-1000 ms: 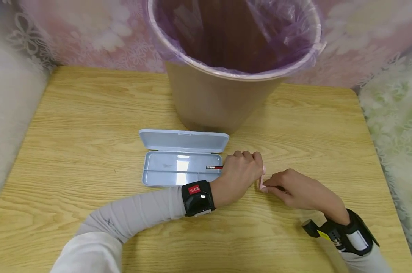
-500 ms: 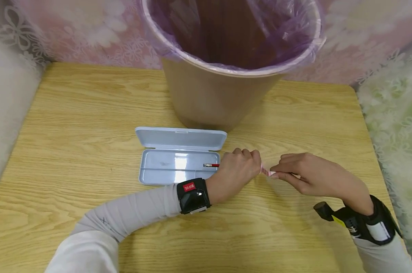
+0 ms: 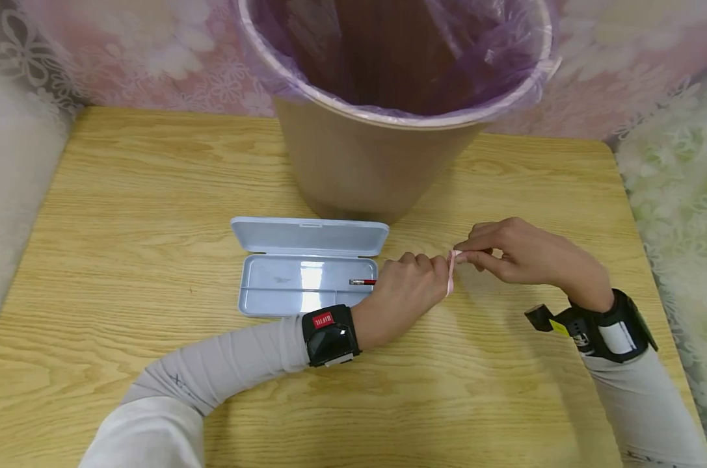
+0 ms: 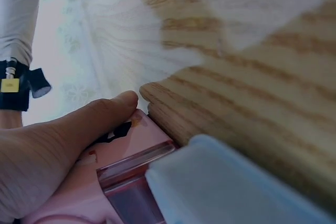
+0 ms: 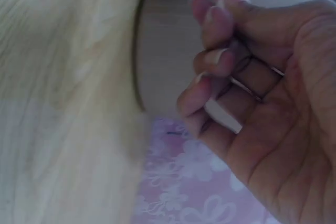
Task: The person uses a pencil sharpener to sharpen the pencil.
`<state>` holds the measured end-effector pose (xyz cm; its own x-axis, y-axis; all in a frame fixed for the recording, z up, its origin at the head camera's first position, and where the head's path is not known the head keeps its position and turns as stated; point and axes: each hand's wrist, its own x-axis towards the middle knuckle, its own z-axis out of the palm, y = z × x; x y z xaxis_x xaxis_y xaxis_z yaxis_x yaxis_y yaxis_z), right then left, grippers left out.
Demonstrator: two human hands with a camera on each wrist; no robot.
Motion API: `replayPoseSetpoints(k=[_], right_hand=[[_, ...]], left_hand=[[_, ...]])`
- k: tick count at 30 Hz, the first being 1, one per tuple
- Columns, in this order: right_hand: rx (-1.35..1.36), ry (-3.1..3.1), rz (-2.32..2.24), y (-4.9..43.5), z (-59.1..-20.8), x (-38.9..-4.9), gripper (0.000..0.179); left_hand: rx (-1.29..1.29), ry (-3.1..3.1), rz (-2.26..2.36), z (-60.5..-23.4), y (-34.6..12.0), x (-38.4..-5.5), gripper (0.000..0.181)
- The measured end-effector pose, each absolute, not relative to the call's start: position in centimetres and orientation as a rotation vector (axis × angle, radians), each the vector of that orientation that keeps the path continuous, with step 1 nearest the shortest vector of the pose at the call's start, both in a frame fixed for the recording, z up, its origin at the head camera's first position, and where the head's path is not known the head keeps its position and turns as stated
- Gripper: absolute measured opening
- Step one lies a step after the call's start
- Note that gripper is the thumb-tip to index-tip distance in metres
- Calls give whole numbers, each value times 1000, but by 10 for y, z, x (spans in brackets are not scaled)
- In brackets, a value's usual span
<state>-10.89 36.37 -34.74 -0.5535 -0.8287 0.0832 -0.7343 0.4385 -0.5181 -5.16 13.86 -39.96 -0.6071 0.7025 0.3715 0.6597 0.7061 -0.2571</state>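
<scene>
Left hand [image 3: 408, 292] clenched round small pink plastic object [image 4: 134, 148]; right hand [image 3: 517, 253] pinching its thin pink strip [image 3: 450, 276], beside open pale-blue plastic pencil case [image 3: 306, 276].

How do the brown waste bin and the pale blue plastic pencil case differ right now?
The brown waste bin stands tall and upright; the pale blue plastic pencil case lies low and flat. The bin is round and lined with a purple plastic bag; the case is rectangular and unlined, with its hinged lid folded back. The case holds a red pencil; no contents show in the bin. Both are open and rest on the wooden table.
</scene>
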Motion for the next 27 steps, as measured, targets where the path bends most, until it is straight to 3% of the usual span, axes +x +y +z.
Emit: replayPoseSetpoints(k=[10, 14, 18, 27], right_hand=[[-1057, 2354, -717, 361, -378, -118, 22], [-1028, 2397, -666, 353, -384, -106, 18], [-1006, 2394, -629, 348, -391, -86, 30], [-1042, 2410, -672, 345, -390, -49, 17]], left_hand=[[-1091, -2537, 90, -398, 138, -50, 22], [-1091, -2564, 91, -396, 138, -52, 20], [-1102, -2612, 49, -393, 140, -52, 24], [-1087, -2661, 89, -395, 144, -50, 20]])
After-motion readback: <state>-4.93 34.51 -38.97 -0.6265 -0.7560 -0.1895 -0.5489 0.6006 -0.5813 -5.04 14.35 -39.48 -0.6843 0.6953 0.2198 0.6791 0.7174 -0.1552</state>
